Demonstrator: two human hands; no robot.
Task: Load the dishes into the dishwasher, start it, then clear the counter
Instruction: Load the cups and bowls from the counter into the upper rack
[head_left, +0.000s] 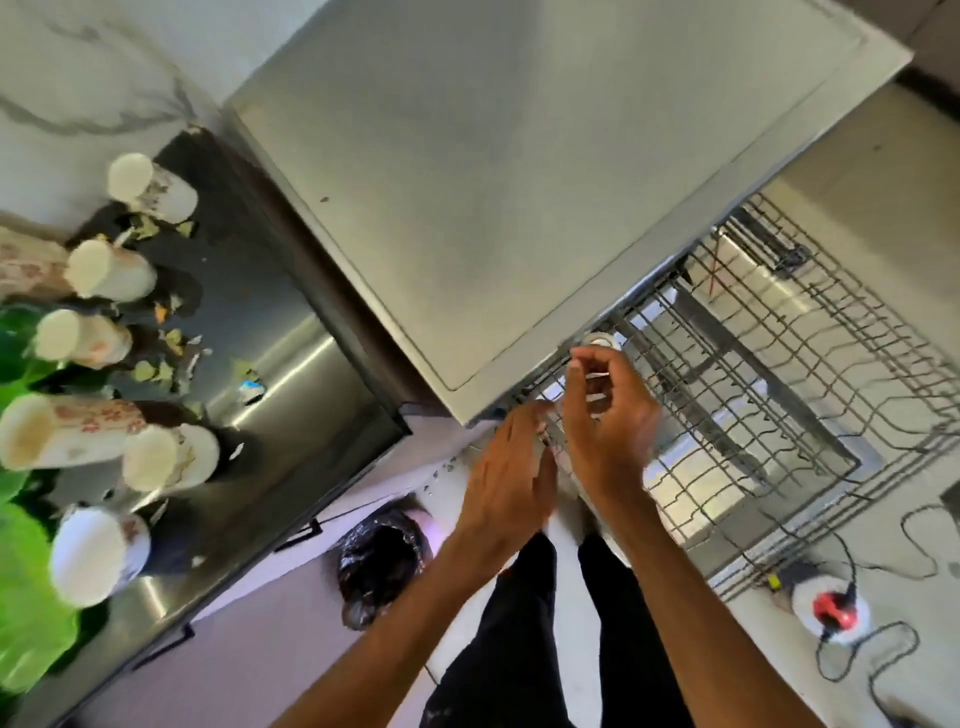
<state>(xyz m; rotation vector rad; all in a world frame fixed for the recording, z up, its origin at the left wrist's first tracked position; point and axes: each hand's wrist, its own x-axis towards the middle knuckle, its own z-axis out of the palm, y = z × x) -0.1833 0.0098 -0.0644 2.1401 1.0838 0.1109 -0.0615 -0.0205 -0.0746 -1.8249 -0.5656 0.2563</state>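
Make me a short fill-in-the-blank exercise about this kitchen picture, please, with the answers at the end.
1. The left hand and right hand are both over the pulled-out wire ____.
2. The mugs stand on the steel ____, left of the hands.
3. The bin bag on the floor is ____.

Answers: rack; counter; black.

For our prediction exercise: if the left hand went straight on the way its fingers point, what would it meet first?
Probably the near corner of the wire rack. The fingertips of the left hand look almost against it, though blur leaves the depth unclear.
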